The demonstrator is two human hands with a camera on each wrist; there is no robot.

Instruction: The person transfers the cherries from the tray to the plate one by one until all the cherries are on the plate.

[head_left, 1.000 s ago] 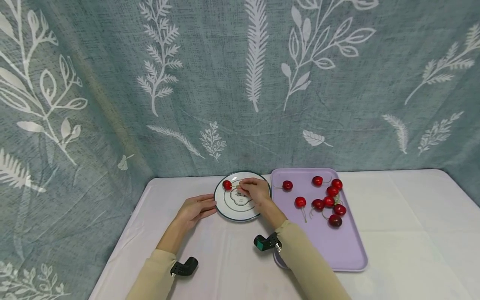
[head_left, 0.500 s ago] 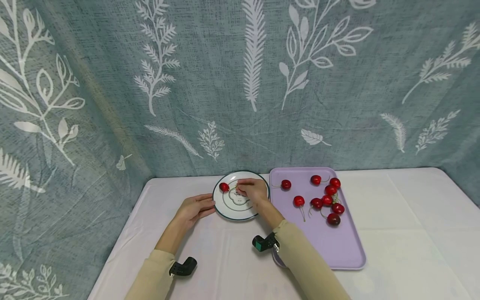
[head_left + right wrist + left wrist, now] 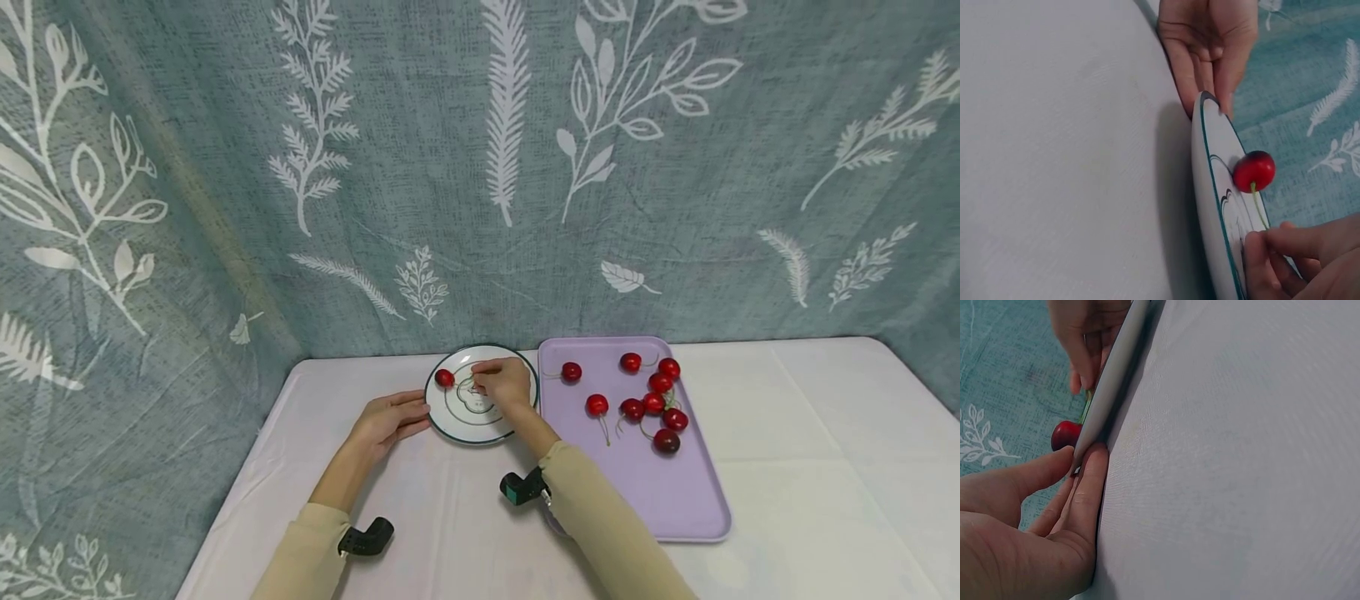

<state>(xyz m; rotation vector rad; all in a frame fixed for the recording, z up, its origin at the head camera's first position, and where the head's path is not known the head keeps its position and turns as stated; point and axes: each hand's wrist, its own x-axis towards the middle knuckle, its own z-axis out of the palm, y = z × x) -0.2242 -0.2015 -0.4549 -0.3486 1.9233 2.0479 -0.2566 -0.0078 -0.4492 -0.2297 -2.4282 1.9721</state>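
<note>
A white plate with a dark rim (image 3: 459, 434) lies on the table. One red cherry (image 3: 444, 377) sits on its far left part. My right hand (image 3: 485, 380) hovers over the plate and pinches the cherry's green stem (image 3: 1258, 209) between thumb and fingertips (image 3: 1272, 247). My left hand (image 3: 417, 410) lies on the table at the plate's left edge. In the left wrist view its thumb and forefinger (image 3: 1085, 481) pinch the plate rim (image 3: 1110, 381). The right wrist view shows the cherry (image 3: 1254, 170) resting on the plate (image 3: 1210, 206).
A lilac tray (image 3: 675, 500) lies right of the plate with several stemmed red cherries (image 3: 652, 404) at its far end. A white cloth covers the table (image 3: 810, 467). A teal leaf-print curtain (image 3: 480, 167) hangs close behind.
The cherry has slid a little towards the plate's left rim, its stem still pinched by my right hand. My left hand stays at the rim.
</note>
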